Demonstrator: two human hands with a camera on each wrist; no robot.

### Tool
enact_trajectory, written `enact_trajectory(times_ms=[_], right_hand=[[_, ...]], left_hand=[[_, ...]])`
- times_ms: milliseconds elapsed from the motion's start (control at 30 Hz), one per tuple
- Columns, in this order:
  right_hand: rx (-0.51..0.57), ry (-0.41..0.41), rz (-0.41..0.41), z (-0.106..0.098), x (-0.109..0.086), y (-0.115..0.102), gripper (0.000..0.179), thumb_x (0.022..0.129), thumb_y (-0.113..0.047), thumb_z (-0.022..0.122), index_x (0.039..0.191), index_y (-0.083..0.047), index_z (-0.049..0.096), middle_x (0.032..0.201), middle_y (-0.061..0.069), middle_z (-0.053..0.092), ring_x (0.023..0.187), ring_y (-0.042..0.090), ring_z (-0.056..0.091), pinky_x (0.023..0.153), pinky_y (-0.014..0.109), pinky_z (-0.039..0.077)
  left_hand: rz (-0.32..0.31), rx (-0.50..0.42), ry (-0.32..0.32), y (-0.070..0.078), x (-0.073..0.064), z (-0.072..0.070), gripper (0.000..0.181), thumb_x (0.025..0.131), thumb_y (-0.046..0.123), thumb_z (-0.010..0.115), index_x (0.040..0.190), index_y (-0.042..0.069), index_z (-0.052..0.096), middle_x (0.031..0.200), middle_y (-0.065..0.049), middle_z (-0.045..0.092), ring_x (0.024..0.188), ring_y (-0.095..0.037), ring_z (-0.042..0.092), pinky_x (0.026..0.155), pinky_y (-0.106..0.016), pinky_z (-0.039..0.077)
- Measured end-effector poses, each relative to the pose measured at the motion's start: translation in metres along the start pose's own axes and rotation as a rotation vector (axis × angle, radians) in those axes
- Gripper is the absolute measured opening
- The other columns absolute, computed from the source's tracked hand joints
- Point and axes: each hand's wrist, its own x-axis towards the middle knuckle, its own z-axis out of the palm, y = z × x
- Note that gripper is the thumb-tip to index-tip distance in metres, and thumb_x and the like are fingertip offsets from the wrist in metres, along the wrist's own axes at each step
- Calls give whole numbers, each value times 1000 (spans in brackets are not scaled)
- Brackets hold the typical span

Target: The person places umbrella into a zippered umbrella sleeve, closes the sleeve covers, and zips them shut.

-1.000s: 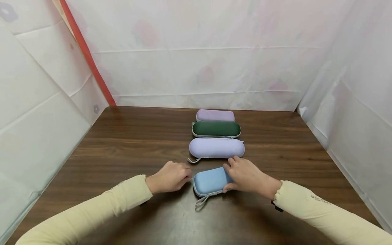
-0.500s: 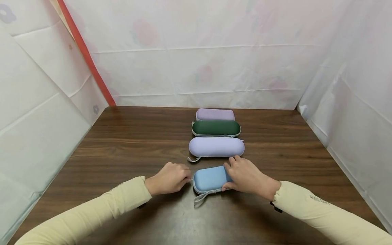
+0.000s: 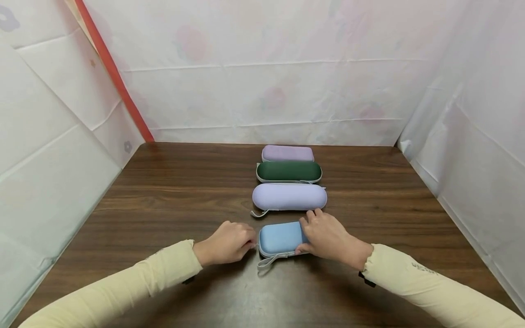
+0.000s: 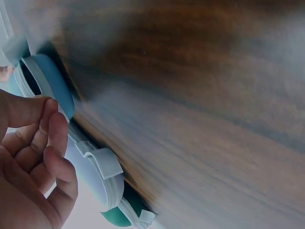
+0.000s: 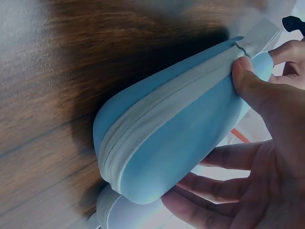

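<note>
A light blue zip case [image 3: 280,238] with a pale zip band and a wrist strap [image 3: 266,262] lies on the wooden table nearest the person. My right hand [image 3: 328,238] grips its right end, thumb on the near side and fingers over the far side, as the right wrist view also shows around the case [image 5: 176,148]. At the left end my left hand [image 3: 228,242] pinches thumb and forefinger together by the zip; the zip pull itself is hidden in the fingers. In the left wrist view a dark gap shows along the zip of the blue case [image 4: 56,78], just past the left fingertips.
Beyond the blue case lie a lavender case [image 3: 289,197] with a loop strap, a dark green case [image 3: 289,171] and a mauve case [image 3: 288,153], in a row going back. White sheeting [image 3: 262,91] walls the brown table [image 3: 176,182] at the back and sides.
My left hand has drawn slightly nearer the person at the case's left end. The blue case has turned a little and its strap shifted; my right hand keeps its grip.
</note>
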Motion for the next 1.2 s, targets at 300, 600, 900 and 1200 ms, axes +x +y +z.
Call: enact_trajectory(times_ms=[300, 600, 900, 1200], right_hand=[[1, 27, 41, 3, 1, -1, 63, 73, -61, 71, 78, 0, 59, 69, 11, 49, 62, 24, 46, 56, 36, 46], [-15, 34, 46, 3, 2, -5, 65, 71, -62, 72, 79, 1, 60, 67, 10, 48, 59, 23, 44, 54, 34, 45], [-11, 60, 44, 5, 0, -5, 67, 71, -63, 72, 84, 2, 62, 69, 10, 50, 61, 24, 46, 56, 35, 46], [196, -85, 20, 9, -21, 20, 77, 78, -55, 72, 130, -1, 55, 112, 11, 57, 94, 25, 54, 77, 40, 48]], left_hand=[[13, 10, 23, 15, 0, 2, 30, 79, 9, 68, 61, 22, 47, 63, 12, 43, 57, -5, 44, 43, -24, 28], [22, 29, 33, 25, 6, 8, 30, 82, 13, 70, 61, 20, 50, 60, 11, 43, 55, -8, 49, 41, -25, 31], [30, 56, 22, 28, 8, 7, 24, 81, 16, 71, 63, 20, 56, 61, 11, 48, 56, -8, 52, 42, -26, 35], [-119, -18, 16, 8, 5, 3, 28, 74, 48, 77, 68, 23, 64, 67, 12, 55, 63, -5, 49, 45, -23, 34]])
